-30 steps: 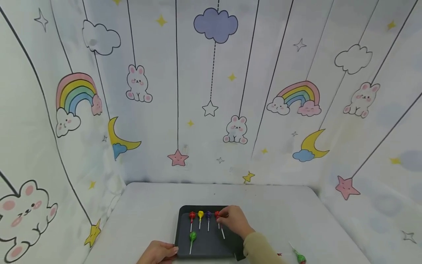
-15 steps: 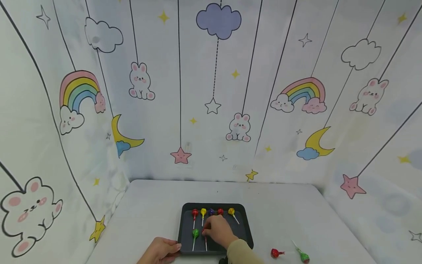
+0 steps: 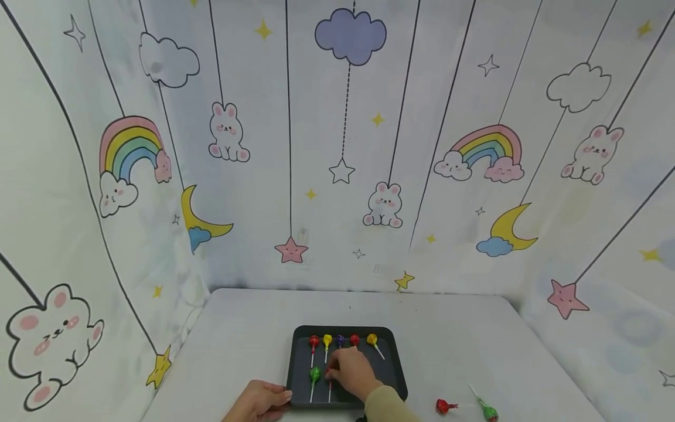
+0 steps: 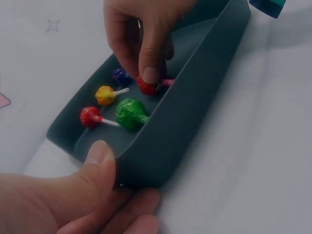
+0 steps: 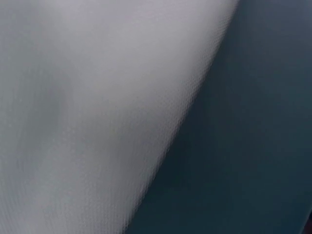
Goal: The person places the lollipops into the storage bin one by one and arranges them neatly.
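A dark rectangular tray [image 3: 390, 378] lies on the white table. My left hand [image 3: 259, 400] grips its near left corner, thumb [image 4: 100, 153] at the rim and fingers outside below. Over the tray's front part, my right hand [image 3: 352, 370] pinches the head of a red lollipop [image 4: 144, 87], its stick pointing toward me. Just left of it lies a green lollipop [image 3: 314, 373]. The back row holds a red lollipop [image 3: 314, 340], a yellow one [image 3: 327, 340], a purple one [image 3: 340, 340] partly hidden, another red one [image 3: 354, 340] and a slanted orange-yellow one [image 3: 372, 340].
Right of the tray, a red lollipop [image 3: 443, 406] and a green lollipop [image 3: 489, 412] lie on the table [image 3: 474, 346]. Behind stands a cloth wall [image 3: 253, 193] with cartoon drawings. The right wrist view is mostly white surface and a dark tray side [image 5: 234, 146].
My right hand has moved from the back row leftward and toward me, carrying the lollipop beside the green one. This uncovers the orange-yellow lollipop. My left hand stays at the tray corner.
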A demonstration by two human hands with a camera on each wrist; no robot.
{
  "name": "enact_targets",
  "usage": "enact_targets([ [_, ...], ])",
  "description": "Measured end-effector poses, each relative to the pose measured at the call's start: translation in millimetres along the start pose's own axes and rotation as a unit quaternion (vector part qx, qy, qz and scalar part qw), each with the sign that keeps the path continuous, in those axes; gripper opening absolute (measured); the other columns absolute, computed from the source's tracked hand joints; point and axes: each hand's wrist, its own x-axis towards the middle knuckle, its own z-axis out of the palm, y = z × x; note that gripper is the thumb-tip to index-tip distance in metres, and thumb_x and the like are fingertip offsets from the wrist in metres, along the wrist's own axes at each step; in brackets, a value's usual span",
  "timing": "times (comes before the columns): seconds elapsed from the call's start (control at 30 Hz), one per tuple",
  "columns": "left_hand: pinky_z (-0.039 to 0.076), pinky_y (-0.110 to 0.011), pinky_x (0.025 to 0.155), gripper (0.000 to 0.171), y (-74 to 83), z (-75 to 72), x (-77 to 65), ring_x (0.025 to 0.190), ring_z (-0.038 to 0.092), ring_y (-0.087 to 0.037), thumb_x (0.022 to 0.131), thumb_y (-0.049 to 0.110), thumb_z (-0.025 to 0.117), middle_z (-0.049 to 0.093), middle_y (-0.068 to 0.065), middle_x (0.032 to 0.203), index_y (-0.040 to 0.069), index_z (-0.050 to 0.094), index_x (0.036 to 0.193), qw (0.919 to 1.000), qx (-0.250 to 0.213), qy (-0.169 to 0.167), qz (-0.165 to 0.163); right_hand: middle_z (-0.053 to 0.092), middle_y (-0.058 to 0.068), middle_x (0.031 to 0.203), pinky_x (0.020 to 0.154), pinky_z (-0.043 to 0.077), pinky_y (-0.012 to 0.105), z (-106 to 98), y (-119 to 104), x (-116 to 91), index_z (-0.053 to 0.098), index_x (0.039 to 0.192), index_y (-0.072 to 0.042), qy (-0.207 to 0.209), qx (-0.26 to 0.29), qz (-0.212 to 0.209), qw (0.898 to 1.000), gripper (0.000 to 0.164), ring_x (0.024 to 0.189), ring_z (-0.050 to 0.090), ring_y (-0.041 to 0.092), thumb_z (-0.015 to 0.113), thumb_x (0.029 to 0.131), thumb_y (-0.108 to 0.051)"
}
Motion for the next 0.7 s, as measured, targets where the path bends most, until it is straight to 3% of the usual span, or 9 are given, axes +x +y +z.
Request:
enact_targets([
  [0.3,0.063,-0.036,0.079,0.030,-1.7,-0.7,2.1,0.084,0.076,-0.023,0.087,-0.001,0.079,0.077,-0.013,0.085,-0.018,0.065,0.108,1.0000,0.001,0.005,0.000,0.063,-0.011,0.070,0.060,0.047,0.024,-2.7,-5.5,0.2,0.075,0.083,-0.016,-0.006,-0.011,-0.004,1.000,0.013,0.061,0.049,0.002,0.086,0.082,-0.022],
  [0.53,0.063,-0.035,0.078,0.027,1.4,0.0,0.9,0.082,0.076,-0.022,0.088,0.001,0.078,0.077,-0.011,0.083,-0.015,0.068,0.106,0.9995,0.019,0.012,-0.022,0.068,-0.011,0.075,0.065,0.053,0.025,-2.8,-4.3,2.5,0.077,0.086,-0.017,-0.028,-0.006,-0.012,1.000,0.007,0.065,0.054,0.000,0.083,0.085,-0.015],
  [0.7,0.063,-0.034,0.077,0.027,0.6,0.4,1.1,0.082,0.076,-0.022,0.089,0.003,0.078,0.077,-0.013,0.084,-0.016,0.068,0.106,0.9992,0.033,0.014,-0.015,0.070,-0.012,0.078,0.067,0.055,0.024,-2.7,-2.4,2.9,0.078,0.088,-0.017,-0.036,-0.008,-0.024,0.999,0.007,0.067,0.056,-0.002,0.083,0.085,-0.013],
])
